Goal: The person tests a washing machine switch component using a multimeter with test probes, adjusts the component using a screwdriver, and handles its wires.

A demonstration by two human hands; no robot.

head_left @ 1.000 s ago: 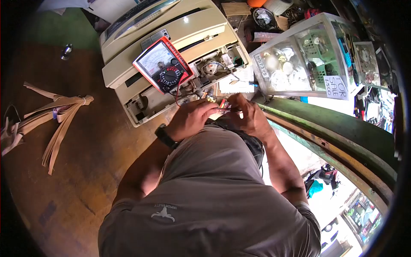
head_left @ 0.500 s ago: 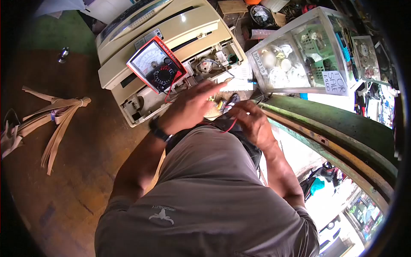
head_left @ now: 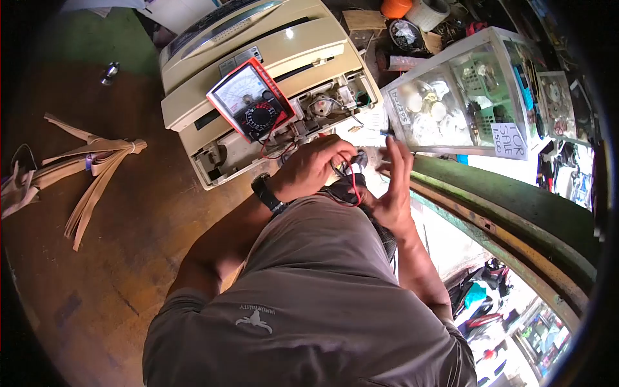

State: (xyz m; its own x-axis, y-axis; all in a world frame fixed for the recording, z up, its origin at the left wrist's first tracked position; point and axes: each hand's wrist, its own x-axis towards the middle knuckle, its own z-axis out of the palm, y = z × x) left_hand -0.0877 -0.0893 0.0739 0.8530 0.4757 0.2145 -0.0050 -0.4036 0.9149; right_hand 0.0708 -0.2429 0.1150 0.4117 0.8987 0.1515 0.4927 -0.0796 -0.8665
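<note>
My left hand (head_left: 314,169), with a dark watch on its wrist, is closed around the thin red and black test leads (head_left: 355,187), which loop out beside its fingers. My right hand (head_left: 394,190) is just to the right of that loop, its fingers stretched out and apart. An analog multimeter (head_left: 250,103) with a red case lies tilted on the opened beige washing machine (head_left: 277,48). A red lead runs from the meter toward my left hand. The lead tips are hidden or too small to make out.
Wires and a round white part (head_left: 320,106) sit in the machine's open panel. To the right stands a glass display case (head_left: 438,106) with a sale sign (head_left: 510,141). A green ledge (head_left: 496,187) runs along my right side. Tan straps (head_left: 106,155) lie on the brown floor at left.
My left hand has gone from outstretched fingers to closed around the leads. My right hand has opened from a pinch, its fingers now pointing up. The whole view has shifted slightly.
</note>
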